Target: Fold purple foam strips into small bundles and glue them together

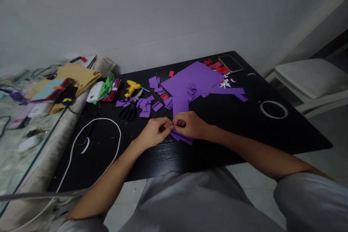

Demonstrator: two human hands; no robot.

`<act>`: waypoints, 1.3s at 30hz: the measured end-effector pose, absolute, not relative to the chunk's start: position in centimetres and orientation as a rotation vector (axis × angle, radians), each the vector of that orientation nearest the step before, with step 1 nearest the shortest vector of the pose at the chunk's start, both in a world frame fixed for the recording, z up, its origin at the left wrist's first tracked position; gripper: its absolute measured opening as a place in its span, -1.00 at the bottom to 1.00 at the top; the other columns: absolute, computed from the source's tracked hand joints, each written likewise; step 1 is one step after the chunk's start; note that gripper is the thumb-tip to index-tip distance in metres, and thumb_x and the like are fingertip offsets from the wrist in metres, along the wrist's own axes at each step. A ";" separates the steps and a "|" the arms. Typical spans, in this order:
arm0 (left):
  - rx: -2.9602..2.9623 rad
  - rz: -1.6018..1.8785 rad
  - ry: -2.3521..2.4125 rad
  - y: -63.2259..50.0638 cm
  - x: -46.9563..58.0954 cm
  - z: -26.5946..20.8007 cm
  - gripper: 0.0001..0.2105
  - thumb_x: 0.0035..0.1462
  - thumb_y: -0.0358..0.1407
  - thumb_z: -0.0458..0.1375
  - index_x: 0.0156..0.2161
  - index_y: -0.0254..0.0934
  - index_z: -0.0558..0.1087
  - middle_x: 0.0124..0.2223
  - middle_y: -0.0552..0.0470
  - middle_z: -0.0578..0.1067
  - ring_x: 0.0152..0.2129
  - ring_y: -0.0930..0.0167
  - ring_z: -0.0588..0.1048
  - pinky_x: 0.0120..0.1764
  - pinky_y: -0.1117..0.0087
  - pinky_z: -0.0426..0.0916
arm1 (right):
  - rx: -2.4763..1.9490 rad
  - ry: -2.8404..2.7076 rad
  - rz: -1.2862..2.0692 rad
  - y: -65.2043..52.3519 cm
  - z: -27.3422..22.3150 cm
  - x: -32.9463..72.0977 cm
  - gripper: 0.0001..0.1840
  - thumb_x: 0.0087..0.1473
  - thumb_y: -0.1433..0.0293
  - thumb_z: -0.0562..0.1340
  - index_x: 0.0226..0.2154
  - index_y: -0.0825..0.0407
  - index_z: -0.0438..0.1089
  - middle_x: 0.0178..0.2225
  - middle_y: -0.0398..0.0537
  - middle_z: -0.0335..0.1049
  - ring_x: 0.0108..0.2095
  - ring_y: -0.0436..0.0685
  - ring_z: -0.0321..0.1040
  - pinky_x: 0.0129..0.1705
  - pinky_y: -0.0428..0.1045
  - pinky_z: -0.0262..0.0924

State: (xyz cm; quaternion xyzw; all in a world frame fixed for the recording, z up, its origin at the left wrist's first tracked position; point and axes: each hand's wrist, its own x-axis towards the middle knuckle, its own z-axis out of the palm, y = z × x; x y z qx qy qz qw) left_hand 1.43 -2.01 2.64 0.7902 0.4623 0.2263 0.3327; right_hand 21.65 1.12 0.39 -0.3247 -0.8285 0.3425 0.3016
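My left hand [157,130] and my right hand [191,125] meet at the front of the black table, fingertips pinched close together. Between them is purple paper [183,137], its folded strips showing below the fingers; how each finger grips it is partly hidden. A wide purple strip [181,105] runs from under my hands toward a large purple sheet [194,76]. Small cut purple pieces [145,107] lie scattered left of the strip. Black-handled scissors [129,111] rest beyond my left hand, near a yellow glue gun [132,88].
A phone [230,63] lies at the far right beside red scraps [219,67] and white scraps [225,82]. A white ring [273,109] is on the right. A white cable [119,134] loops at left, near colored paper bundles [110,88]. A white stool [312,76] stands beyond the table.
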 end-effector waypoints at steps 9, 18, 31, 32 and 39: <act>1.878 0.532 1.203 -1.7 0.8 2.9 -0.88 0.12 -0.34 0.19 -0.26 -0.33 0.55 -0.40 0.07 0.55 -0.47 0.49 0.48 -0.36 0.51 0.33 | -1.027 -1.988 1.345 1.1 0.6 21.4 -0.95 -0.08 0.46 0.32 -0.45 0.10 0.45 -0.55 -0.13 0.44 -0.51 0.01 0.39 -0.45 -0.13 0.20; 1.497 0.581 1.110 -1.3 0.4 2.1 -0.81 0.11 -0.29 0.19 -0.20 -0.38 0.48 -0.49 0.05 0.54 -0.53 0.45 0.53 -0.36 0.45 0.38 | -0.939 -1.674 1.664 1.6 0.6 21.6 -0.84 0.03 0.33 0.29 -0.37 0.10 0.47 -0.42 -0.11 0.45 -0.42 0.02 0.38 -0.33 -0.07 0.28; 1.491 0.685 1.055 -1.5 0.3 2.4 -0.85 0.09 -0.32 0.25 -0.28 -0.31 0.37 -0.49 0.13 0.46 -0.56 0.53 0.44 -0.45 0.53 0.27 | -0.770 -1.588 1.894 2.3 -0.4 22.3 -0.68 -0.05 0.29 0.43 -0.21 0.10 0.55 -0.26 -0.04 0.56 -0.23 0.08 0.49 -0.08 0.02 0.33; 1.507 0.695 1.058 -1.5 0.3 2.4 -0.85 0.09 -0.32 0.26 -0.28 -0.32 0.39 -0.47 0.12 0.46 -0.55 0.54 0.43 -0.45 0.54 0.26 | -0.782 -1.576 1.900 2.2 -0.5 22.3 -0.67 -0.07 0.29 0.44 -0.22 0.10 0.55 -0.27 -0.05 0.56 -0.24 0.08 0.49 -0.08 0.02 0.33; 1.695 0.815 1.144 -1.7 0.3 2.6 -0.86 0.11 -0.28 0.26 -0.29 -0.33 0.51 -0.39 0.04 0.55 -0.47 0.49 0.49 -0.36 0.50 0.37 | -0.795 -1.445 1.901 1.9 -0.1 22.1 -0.71 -0.05 0.27 0.44 -0.26 0.09 0.57 -0.28 -0.07 0.57 -0.23 0.06 0.47 -0.06 -0.01 0.30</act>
